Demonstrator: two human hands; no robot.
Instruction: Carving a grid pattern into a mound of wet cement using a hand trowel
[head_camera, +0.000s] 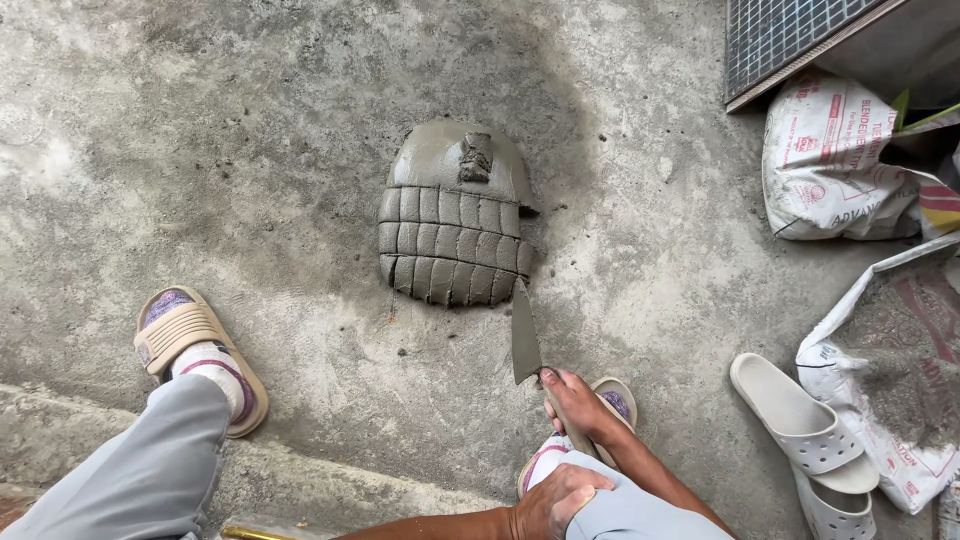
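Right hand (578, 402), lower centre of frame, grips a trowel (523, 340), blade tip touching the lower right edge of the scored mortar mound (452, 232) at centre. Left hand (553, 502) rests clenched on the knee (625, 512). White sandals (800, 430) lie lower right.

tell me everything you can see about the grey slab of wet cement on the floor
The cement slab is a flat, rounded mound of wet grey mortar lying on the concrete floor, inside a darker damp patch. Cut lines score its lower two thirds into a grid of small blocks; the top part is smooth, with a small rough lump on it. The knife tip meets its lower right edge, held by the right hand.
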